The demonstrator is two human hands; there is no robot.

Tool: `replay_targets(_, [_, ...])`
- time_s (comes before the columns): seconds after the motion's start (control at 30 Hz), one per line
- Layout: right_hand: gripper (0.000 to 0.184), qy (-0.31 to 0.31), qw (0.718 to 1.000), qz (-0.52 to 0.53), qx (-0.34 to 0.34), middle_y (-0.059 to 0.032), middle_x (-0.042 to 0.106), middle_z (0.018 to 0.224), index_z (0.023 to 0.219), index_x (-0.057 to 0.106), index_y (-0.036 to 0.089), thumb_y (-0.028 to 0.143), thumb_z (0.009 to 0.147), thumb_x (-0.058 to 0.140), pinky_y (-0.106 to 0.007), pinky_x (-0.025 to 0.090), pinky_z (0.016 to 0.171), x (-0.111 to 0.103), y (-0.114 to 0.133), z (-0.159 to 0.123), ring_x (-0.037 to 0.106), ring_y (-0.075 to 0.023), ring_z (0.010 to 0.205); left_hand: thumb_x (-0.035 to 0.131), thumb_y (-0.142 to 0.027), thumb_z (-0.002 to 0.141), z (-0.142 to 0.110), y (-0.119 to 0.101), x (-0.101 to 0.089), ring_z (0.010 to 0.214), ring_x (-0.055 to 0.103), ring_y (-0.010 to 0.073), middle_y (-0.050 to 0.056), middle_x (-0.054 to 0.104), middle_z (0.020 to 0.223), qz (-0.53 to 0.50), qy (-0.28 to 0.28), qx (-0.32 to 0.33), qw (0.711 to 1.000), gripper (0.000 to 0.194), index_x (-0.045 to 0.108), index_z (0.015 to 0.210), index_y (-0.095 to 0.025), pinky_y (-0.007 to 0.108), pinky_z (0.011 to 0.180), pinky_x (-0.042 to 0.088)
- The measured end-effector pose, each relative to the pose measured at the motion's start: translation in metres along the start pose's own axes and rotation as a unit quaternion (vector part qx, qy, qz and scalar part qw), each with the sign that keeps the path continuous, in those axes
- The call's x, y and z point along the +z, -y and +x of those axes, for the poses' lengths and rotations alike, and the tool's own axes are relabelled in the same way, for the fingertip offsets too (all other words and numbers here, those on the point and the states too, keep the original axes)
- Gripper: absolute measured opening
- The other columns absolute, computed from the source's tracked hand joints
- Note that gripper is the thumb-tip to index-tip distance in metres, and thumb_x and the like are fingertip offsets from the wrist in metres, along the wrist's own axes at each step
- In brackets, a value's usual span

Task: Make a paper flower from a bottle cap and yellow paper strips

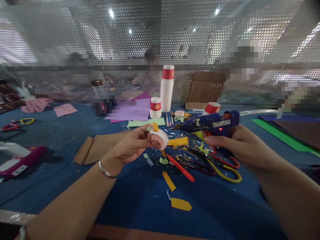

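Glue gun (217, 123), one and blue, sits in the grasp of the right hand (235, 143), its nozzle near one round white piece (160, 138) that the left hand (137, 141) pinches above the blue table (140, 203). Below lie one red pen (180, 169) and two loose yellow pieces (169, 181). Farther back stand one tall cup stack (166, 95) and two separate cups (155, 111), one partly hidden.

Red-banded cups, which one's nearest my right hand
The cup partly hidden behind the blue glue gun; the tall stack and the other cup stand farther left.
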State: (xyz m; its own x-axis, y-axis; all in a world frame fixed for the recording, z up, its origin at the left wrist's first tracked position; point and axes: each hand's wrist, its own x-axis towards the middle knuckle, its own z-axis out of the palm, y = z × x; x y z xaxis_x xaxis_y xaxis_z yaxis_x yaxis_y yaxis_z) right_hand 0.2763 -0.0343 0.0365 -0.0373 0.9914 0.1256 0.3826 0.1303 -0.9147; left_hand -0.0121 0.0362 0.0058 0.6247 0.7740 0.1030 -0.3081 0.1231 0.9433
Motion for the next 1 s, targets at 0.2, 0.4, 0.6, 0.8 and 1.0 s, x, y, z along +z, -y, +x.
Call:
replay_targets(0.2, [0.024, 0.032, 0.998, -0.016, -0.041, 0.0000, 0.067, 0.063, 0.064, 0.071, 0.022, 0.043, 0.073, 0.076, -0.027, 0.050, 0.052, 0.0058, 0.0027, -0.0005, 0.056, -0.0162, 0.058, 0.087, -0.018, 0.073, -0.0002, -0.0019, 0.0028, 0.075, 0.064, 0.0126, -0.002, 0.067, 0.076, 0.020, 0.016, -0.001, 1.000, 0.026, 0.066, 0.088, -0.017, 0.026, 0.076, 0.050])
replay_targets(0.4, [0.015, 0.037, 0.994, -0.020, -0.096, -0.0005, 0.074, 0.074, 0.075, 0.075, 0.024, 0.039, 0.075, 0.076, -0.031, 0.057, 0.063, 0.0046, 0.0002, -0.0008, 0.066, -0.0208, 0.069, 0.087, -0.017, 0.073, -0.0003, -0.0036, 0.0049, 0.074, 0.066, 0.0118, -0.002, 0.069, 0.075, 0.017, 0.022, -0.004, 1.000, 0.027, 0.067, 0.091, -0.018, 0.024, 0.074, 0.052])
replay_targets(0.6, [0.014, 0.036, 0.991, -0.044, -0.124, 0.0006, 0.075, 0.076, 0.078, 0.075, 0.025, 0.039, 0.078, 0.074, -0.029, 0.055, 0.061, 0.0032, -0.0036, 0.0011, 0.065, -0.0201, 0.069, 0.085, -0.014, 0.074, 0.0000, -0.0025, 0.0035, 0.074, 0.067, 0.0123, -0.001, 0.071, 0.076, 0.012, 0.027, 0.000, 1.000, 0.026, 0.067, 0.093, -0.018, 0.024, 0.073, 0.052])
replay_targets(0.8, [0.017, 0.017, 0.992, -0.057, -0.114, 0.0002, 0.071, 0.068, 0.074, 0.074, 0.021, 0.038, 0.076, 0.074, -0.027, 0.050, 0.051, 0.0030, 0.0012, -0.0030, 0.059, -0.0175, 0.060, 0.083, -0.012, 0.076, -0.0005, -0.0032, 0.0049, 0.075, 0.069, 0.0126, -0.001, 0.072, 0.078, 0.008, 0.038, 0.003, 0.999, 0.025, 0.068, 0.094, -0.018, 0.024, 0.074, 0.053])
replay_targets(1.0, [0.021, 0.026, 0.988, -0.092, -0.118, 0.0009, 0.064, 0.057, 0.067, 0.070, 0.020, 0.038, 0.077, 0.068, -0.028, 0.046, 0.046, 0.0040, 0.0041, -0.0029, 0.050, -0.0146, 0.049, 0.083, -0.012, 0.076, 0.0001, -0.0030, 0.0054, 0.074, 0.070, 0.0125, -0.002, 0.072, 0.078, 0.009, 0.042, 0.001, 0.999, 0.025, 0.068, 0.095, -0.019, 0.024, 0.074, 0.055])
